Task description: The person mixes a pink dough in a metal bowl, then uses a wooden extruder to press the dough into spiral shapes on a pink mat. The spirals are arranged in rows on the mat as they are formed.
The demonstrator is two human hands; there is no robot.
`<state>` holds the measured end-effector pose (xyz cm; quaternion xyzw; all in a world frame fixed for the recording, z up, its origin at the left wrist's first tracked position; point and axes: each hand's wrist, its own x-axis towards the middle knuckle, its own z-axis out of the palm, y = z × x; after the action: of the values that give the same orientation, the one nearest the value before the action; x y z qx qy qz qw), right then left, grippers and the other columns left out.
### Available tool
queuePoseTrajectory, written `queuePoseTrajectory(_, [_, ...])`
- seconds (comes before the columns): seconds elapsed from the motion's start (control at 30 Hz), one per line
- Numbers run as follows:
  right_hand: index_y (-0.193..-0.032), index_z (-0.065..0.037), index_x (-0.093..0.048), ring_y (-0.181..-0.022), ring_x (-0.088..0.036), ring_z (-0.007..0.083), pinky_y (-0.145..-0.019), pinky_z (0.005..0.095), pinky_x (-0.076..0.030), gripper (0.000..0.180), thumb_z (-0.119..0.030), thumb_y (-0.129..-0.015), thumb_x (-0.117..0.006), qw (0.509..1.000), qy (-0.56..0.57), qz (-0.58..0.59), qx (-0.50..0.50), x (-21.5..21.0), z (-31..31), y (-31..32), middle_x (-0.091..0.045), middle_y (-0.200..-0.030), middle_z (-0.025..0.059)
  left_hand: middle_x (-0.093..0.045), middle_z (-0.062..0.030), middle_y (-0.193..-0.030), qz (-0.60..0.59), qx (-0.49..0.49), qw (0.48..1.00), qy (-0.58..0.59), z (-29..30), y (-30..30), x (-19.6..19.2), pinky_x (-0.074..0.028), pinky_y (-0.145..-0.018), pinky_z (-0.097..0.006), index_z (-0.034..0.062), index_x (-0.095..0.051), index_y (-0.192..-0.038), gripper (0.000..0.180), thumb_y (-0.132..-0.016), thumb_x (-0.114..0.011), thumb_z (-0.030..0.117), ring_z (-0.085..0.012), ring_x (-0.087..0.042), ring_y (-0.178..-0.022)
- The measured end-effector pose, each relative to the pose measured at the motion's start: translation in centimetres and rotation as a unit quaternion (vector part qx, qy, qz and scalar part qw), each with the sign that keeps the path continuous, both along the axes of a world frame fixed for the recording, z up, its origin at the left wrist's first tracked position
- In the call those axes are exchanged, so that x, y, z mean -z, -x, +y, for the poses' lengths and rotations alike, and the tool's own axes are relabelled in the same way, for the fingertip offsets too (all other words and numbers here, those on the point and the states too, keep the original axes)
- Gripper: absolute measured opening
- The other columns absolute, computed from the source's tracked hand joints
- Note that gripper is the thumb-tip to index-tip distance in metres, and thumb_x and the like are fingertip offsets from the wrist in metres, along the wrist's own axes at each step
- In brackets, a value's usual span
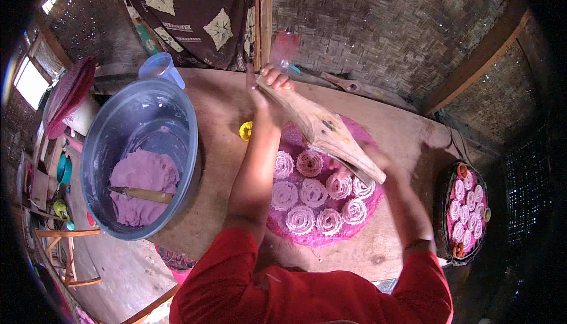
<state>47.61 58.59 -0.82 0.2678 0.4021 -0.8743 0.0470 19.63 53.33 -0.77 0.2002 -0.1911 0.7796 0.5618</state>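
Observation:
My left hand point(270, 85) is wrapped round the upper end of a long, pale wooden press point(323, 126), a carved piece that slants down to the right and thickens in the middle. Behind its lower half, my right hand point(373, 154) is mostly covered; a few fingertips show beside a swirled dough rosette point(339, 186), and their grip is hidden. Under the press lies a round pink cloth-covered tray point(313, 242). Several pale pink rosettes of dough strands rest on it, including one dough rosette point(300, 220) near the front.
To the left stands a large grey-blue basin point(188, 147) with pink dough point(144, 173) and a wooden stick point(142, 194) inside. A clear plastic jug point(160, 67) is behind it. A yellow mould point(245, 131) sits near my left forearm. At the right, a round tray point(442, 218) carries more rosettes.

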Motion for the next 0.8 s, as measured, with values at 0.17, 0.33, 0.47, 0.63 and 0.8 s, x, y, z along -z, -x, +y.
queuePoseTrajectory(0.17, [-0.124, -0.005, -0.053, -0.071, -0.064, 0.0186, -0.063, 0.0314, -0.054, 0.058, -0.054, -0.099, -0.037, 0.885, -0.455, -0.097, -0.027, -4.9, 2.2, -4.2, -0.064, -0.092, 0.0138, -0.043, 0.0026, -0.062, 0.01, -0.098, 0.966, 0.238, 3.6, -4.3, 2.0, -0.043, -0.065, -0.031, 0.0135, -0.048, -0.077, 0.052, -0.092, -0.044, 0.063, -0.0147, -0.044, -0.055])
queuePoseTrajectory(0.33, [-0.12, -0.004, -0.059, -0.092, -0.061, 0.019, -0.072, 0.0316, -0.051, 0.059, -0.056, -0.098, -0.041, 0.799, -0.559, -0.223, -0.021, -4.8, 1.7, -4.4, -0.065, -0.099, 0.011, -0.044, 0.0, -0.068, -0.07, -0.064, 0.941, 0.325, 6.3, -7.1, 6.4, -0.042, -0.067, -0.035, 0.0114, -0.046, -0.084, 0.048, -0.095, -0.036, 0.057, -0.0167, -0.044, -0.061])
queuePoseTrajectory(0.47, [-0.102, -0.004, -0.067, -0.077, -0.063, 0.0186, -0.06, 0.0318, -0.049, 0.071, -0.064, -0.096, -0.029, 0.68, -0.705, -0.199, -0.032, -5.4, 1.2, -4.8, -0.065, -0.085, 0.0138, -0.043, 0.0007, -0.069, -0.043, -0.075, 0.952, 0.295, 6.6, -7.0, 6.2, -0.041, -0.067, -0.035, 0.0123, -0.045, -0.083, 0.045, -0.096, -0.036, 0.054, -0.0161, -0.043, -0.062])
queuePoseTrajectory(0.63, [-0.069, -0.006, -0.058, -0.037, -0.047, 0.0135, -0.038, 0.0295, -0.038, 0.076, -0.067, -0.095, -0.022, 0.823, -0.506, -0.247, -0.068, -7.4, 0.6, -5.0, -0.05, -0.049, 0.0038, -0.042, 0.0037, -0.066, -0.02, -0.085, 0.961, 0.264, 6.5, -6.4, 3.7, -0.04, -0.066, -0.034, 0.0146, -0.046, -0.08, 0.037, -0.095, -0.038, 0.047, -0.0134, -0.042, -0.06])
queuePoseTrajectory(0.8, [-0.07, -0.004, -0.058, -0.038, -0.046, 0.0139, -0.037, 0.0297, -0.036, 0.076, -0.065, -0.097, -0.022, 0.81, -0.517, -0.261, -0.088, -9.0, 0.3, -4.9, -0.049, -0.049, 0.0036, -0.043, 0.0045, -0.065, -0.062, -0.069, 0.955, 0.282, 6.6, -6.5, 4.3, -0.04, -0.067, -0.034, 0.0153, -0.047, -0.079, 0.037, -0.093, -0.038, 0.048, -0.0138, -0.041, -0.057])
